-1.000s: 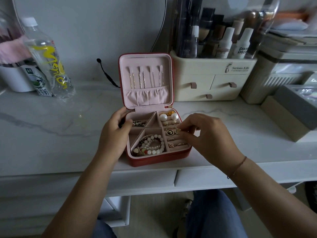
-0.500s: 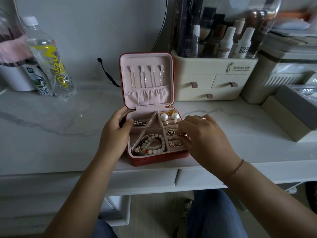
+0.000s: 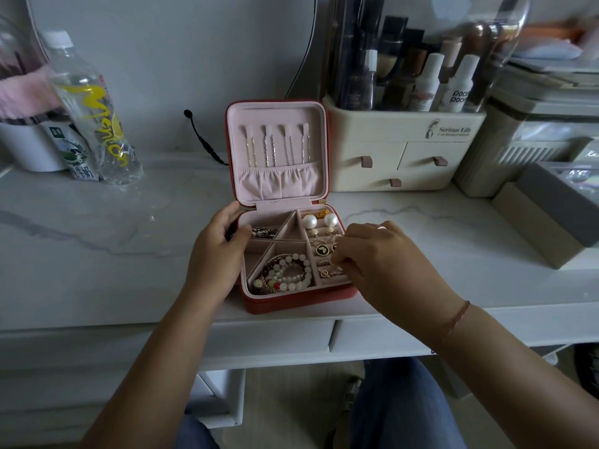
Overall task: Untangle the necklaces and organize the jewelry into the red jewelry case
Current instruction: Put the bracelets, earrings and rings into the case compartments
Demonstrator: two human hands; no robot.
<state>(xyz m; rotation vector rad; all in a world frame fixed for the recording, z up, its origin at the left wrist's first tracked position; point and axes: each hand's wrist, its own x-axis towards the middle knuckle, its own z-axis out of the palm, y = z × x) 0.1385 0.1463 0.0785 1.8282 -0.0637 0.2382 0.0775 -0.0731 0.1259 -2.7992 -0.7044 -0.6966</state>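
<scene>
Left hand [image 3: 217, 254] is clamped on the near side of the red case [image 3: 291, 301], thumb hooked over the rim into the top compartment, fingers wrapped round the outer wall. Right hand [image 3: 379, 257] comes in from the other side, fingers curled down over the padded rolls, fingertips pinching a small gold piece [image 3: 335, 262], maybe a ring, too tiny to call. Between the two hands, bead bracelets [image 3: 288, 273] are coiled in the big triangular section. Just beyond the right fingertips sit black studs [image 3: 322, 250], and beyond those two pearl earrings [image 3: 310, 221]. The lid [image 3: 278, 106] stands upright past both hands, with necklaces [image 3: 275, 147] hanging straight from its hooks into the pocket. The case sits on the desk [image 3: 97, 241]; a bottle [image 3: 94, 115] stands well out past the left hand, an organizer [image 3: 402, 147] beyond the right
</scene>
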